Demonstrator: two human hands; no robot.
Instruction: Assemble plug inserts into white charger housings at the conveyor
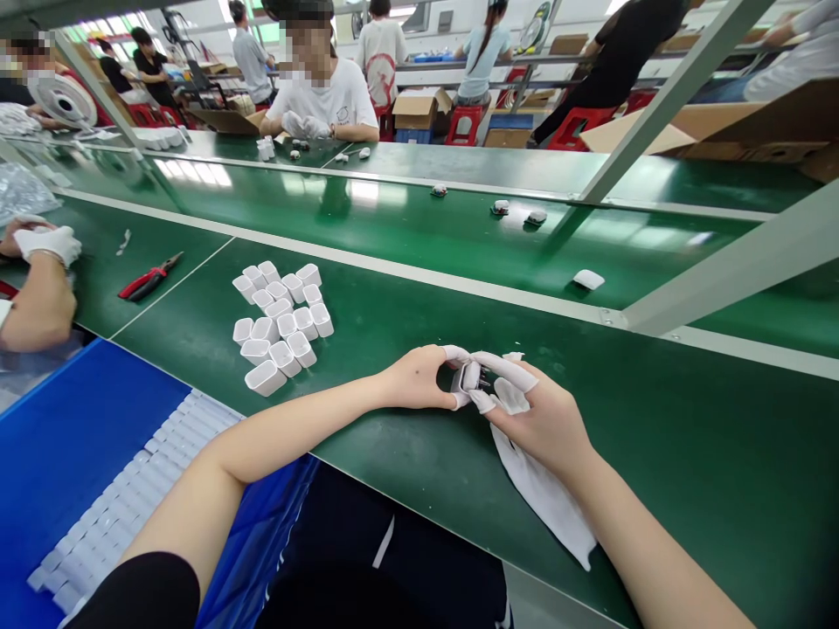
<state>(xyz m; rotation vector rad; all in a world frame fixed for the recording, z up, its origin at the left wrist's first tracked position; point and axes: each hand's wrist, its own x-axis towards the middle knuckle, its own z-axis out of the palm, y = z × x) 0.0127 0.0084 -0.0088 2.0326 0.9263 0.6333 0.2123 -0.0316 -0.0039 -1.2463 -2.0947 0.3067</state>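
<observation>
My left hand (419,377) grips a small white plastic housing (459,381), its open end turned toward the right. My right hand (551,424) pinches a small white-and-dark electronic part (471,376) at the mouth of that housing; the fingers hide how far in it sits. White coverings sheathe the fingertips of both hands. Beneath my right hand, a white cloth (541,502) lies on the green bench (406,454). Left of my hands stands a group of several white open-topped housings (275,336).
Red-handled pliers (150,278) lie at the left near a co-worker's gloved hand (49,245). A blue bin (85,411) holds rows of white housings. Small assemblies (536,217) sit on the green conveyor (419,227). A slanted metal post (734,262) rises at the right.
</observation>
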